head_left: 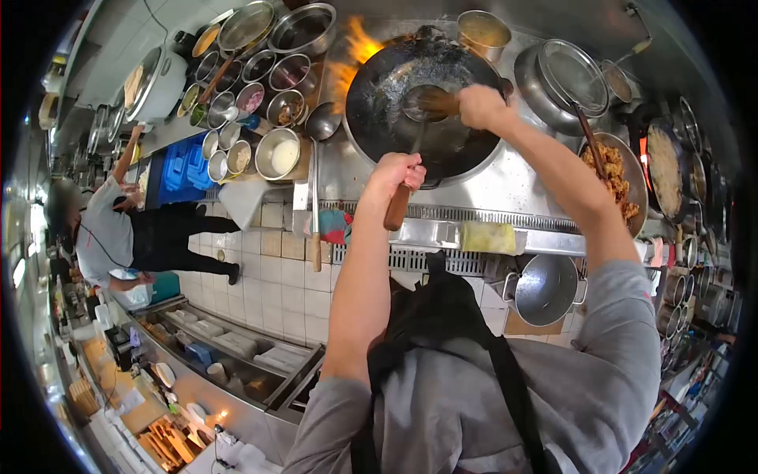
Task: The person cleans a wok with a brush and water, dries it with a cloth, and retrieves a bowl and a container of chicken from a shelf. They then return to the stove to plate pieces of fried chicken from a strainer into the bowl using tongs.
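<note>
My left hand (395, 175) is closed around the wooden handle of a ladle (398, 210). The ladle's bowl rests low inside a large black wok (375, 110) on the stove. In my right hand (482, 107) is a brown wok brush (444, 103), gripped at its near end. Its bristle end meets the ladle bowl, partly covering it. The wok's inside looks dark and wet, and flames (360, 47) rise along its left side.
Left of the wok stand several metal seasoning bowls (278, 154) and a second ladle (316, 182). On the right are a bowl of fried pieces (632, 207), a strainer-topped pot (553, 110) and another pan (667, 170) over fire. Another person (110, 229) stands far left.
</note>
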The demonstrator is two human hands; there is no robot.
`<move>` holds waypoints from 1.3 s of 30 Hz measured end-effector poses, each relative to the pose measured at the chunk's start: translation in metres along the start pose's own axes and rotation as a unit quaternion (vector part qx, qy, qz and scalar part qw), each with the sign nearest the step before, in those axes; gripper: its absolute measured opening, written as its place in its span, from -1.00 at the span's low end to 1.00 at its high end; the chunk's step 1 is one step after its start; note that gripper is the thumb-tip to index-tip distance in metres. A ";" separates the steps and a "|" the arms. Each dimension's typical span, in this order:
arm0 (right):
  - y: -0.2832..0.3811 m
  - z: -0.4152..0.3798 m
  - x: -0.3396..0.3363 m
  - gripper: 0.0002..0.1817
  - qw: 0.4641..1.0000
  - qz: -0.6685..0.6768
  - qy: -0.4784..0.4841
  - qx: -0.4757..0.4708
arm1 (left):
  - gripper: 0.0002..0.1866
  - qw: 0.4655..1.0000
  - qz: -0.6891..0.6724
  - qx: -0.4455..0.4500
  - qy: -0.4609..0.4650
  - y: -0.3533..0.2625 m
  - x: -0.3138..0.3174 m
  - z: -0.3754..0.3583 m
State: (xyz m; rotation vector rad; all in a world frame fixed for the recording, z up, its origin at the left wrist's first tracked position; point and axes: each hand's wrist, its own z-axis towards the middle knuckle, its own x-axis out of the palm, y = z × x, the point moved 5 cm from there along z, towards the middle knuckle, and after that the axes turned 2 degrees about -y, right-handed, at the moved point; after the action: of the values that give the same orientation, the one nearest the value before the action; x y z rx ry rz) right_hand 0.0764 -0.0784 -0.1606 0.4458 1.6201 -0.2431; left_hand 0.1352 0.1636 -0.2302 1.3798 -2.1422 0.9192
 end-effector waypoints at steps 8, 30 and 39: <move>-0.056 -0.039 0.022 -0.58 1.000 0.018 0.023 0.011 | -0.71 0.487 0.799 0.280 -0.214 -0.028 -0.034 -0.032; 0.016 -0.095 0.086 -0.32 0.855 0.487 0.155 0.088 | -0.47 0.566 0.749 0.211 -0.271 0.005 -0.221 -0.182; -0.006 -0.083 0.052 -0.47 0.978 0.190 0.076 0.050 | -0.55 0.466 0.799 0.197 -0.325 -0.013 -0.122 -0.166</move>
State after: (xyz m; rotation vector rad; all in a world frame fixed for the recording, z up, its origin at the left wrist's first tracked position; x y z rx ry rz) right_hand -0.0039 -0.0418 -0.2040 0.8563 1.6383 -0.0017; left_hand 0.1972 0.3569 -0.1928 -1.1581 -3.7495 1.5574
